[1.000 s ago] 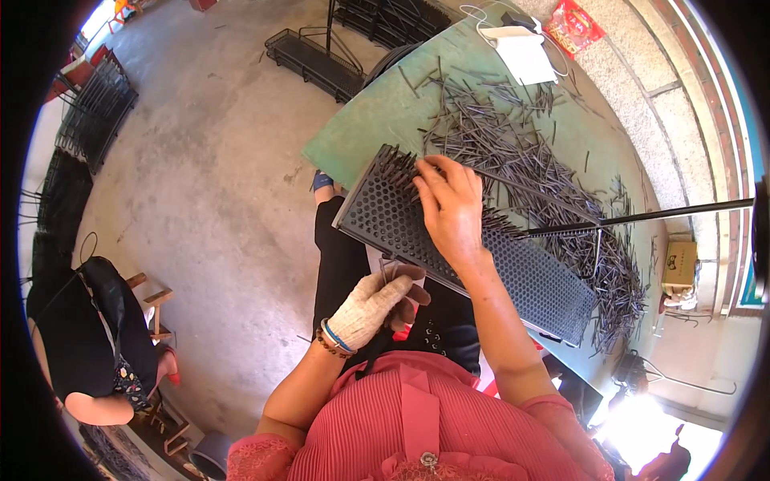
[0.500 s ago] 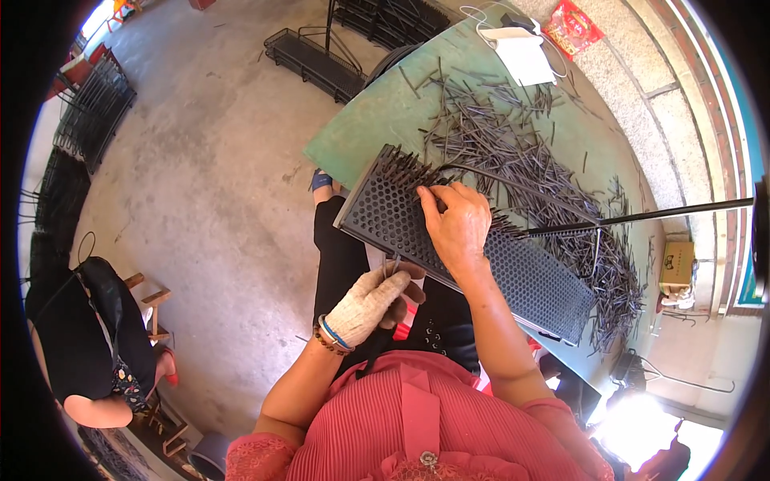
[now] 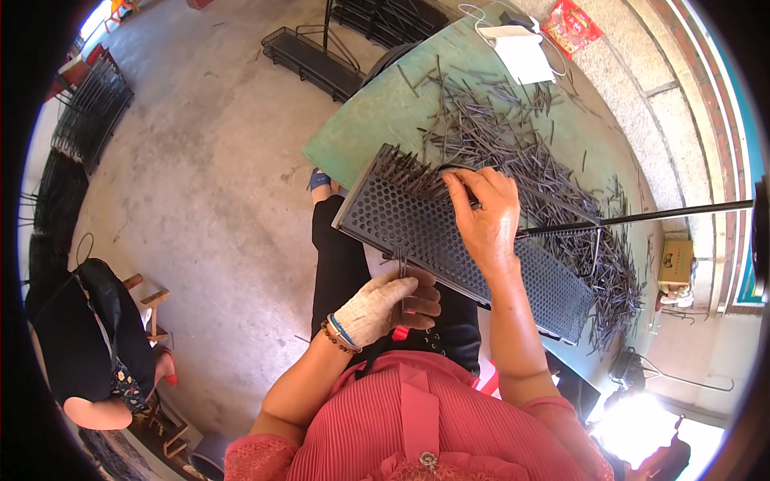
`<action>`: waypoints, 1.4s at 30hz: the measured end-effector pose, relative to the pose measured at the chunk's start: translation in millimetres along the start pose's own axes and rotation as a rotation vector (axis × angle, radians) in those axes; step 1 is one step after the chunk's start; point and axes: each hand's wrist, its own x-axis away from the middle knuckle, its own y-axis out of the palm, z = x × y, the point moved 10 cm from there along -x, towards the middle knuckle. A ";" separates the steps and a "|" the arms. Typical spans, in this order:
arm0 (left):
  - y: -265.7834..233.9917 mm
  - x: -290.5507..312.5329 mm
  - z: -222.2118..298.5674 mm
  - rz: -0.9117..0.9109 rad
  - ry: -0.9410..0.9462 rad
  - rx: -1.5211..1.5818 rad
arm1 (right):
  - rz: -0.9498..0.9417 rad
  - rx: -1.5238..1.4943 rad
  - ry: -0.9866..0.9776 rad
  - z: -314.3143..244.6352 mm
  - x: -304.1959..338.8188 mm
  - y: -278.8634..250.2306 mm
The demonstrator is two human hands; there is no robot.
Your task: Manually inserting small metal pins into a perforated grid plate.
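A black perforated metal rack (image 3: 385,216) lies slanted across my lap and the near edge of the table. Thin dark sticks (image 3: 409,172) stand in a dense band along its far left part. My bare right hand (image 3: 485,204) is over the rack's far long side, at the right end of that band, with its fingers bent in a pinch; what is between the fingertips is hidden. Below the rack's near edge is my left hand (image 3: 385,305) in a white-and-brown glove. It is closed around a few thin dark sticks (image 3: 403,276) that point upward.
A green tabletop (image 3: 361,116) bears a large heap of loose dark sticks (image 3: 513,144). Beyond it are a white mask (image 3: 523,56) and a red packet (image 3: 571,30). A wire rack (image 3: 313,64) is on the floor. Someone in black (image 3: 104,321) is at the left.
My right hand has moved right along the rack, uncovering more of the stick band. My gloved left hand has shifted slightly right and down, away from the rack's edge.
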 end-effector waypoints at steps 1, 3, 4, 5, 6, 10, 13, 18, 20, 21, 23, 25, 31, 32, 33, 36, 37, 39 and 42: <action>2.8 -0.6 -0.3 -0.012 -0.017 -0.016 | 0.000 0.000 0.002 2.0 2.2 2.9; 3.8 -2.6 -1.6 -0.020 -0.036 -0.033 | 0.044 -0.039 0.017 6.2 6.8 4.0; -1.4 -3.7 -2.0 0.010 -0.026 -0.068 | 0.042 -0.043 0.020 7.6 9.4 6.8; -6.6 -4.5 -2.2 0.040 -0.017 -0.103 | 0.017 -0.023 -0.008 5.6 11.8 11.5; -9.6 -4.7 -2.6 0.047 -0.018 -0.102 | -0.007 -0.003 -0.036 2.8 13.6 15.6; -10.6 -0.5 3.4 0.067 0.014 -0.155 | -0.007 -0.007 -0.047 0.6 19.7 23.3; -8.8 3.7 7.5 0.122 -0.005 -0.233 | 0.041 0.001 -0.043 0.9 19.8 22.6; -8.5 5.6 8.9 0.141 0.003 -0.305 | 0.044 -0.034 -0.021 5.7 24.6 24.9; -9.0 4.3 7.4 0.104 0.034 -0.308 | -0.005 -0.063 -0.061 0.6 25.8 27.3; -6.6 4.1 8.5 0.069 0.065 -0.309 | -0.004 -0.062 -0.062 1.5 26.6 28.3; -2.1 6.1 12.2 0.065 0.081 -0.308 | 0.002 -0.116 -0.039 6.9 26.0 30.4; 0.5 7.5 15.9 0.062 0.097 -0.306 | -0.038 -0.109 -0.037 6.6 24.8 32.4; 2.0 8.8 19.0 0.067 0.100 -0.313 | -0.145 -0.254 0.167 10.3 22.8 22.1; 7.0 9.5 21.9 0.047 0.131 -0.315 | -0.168 -0.376 0.265 14.0 26.2 17.9; 10.9 9.8 24.8 0.027 0.161 -0.317 | -0.301 -0.463 0.356 17.9 35.6 26.5; 19.8 9.1 23.9 -0.058 0.151 -0.341 | -0.592 -0.880 0.579 10.8 72.5 49.6; 19.5 8.2 23.2 -0.064 0.149 -0.348 | -0.624 -0.984 0.693 13.0 84.2 55.1; 20.3 5.7 17.7 -0.094 0.114 -0.412 | -0.658 -1.093 0.791 16.1 95.9 61.2; 18.0 3.0 25.3 0.022 0.209 -0.535 | -0.388 -1.118 0.691 29.5 85.2 50.6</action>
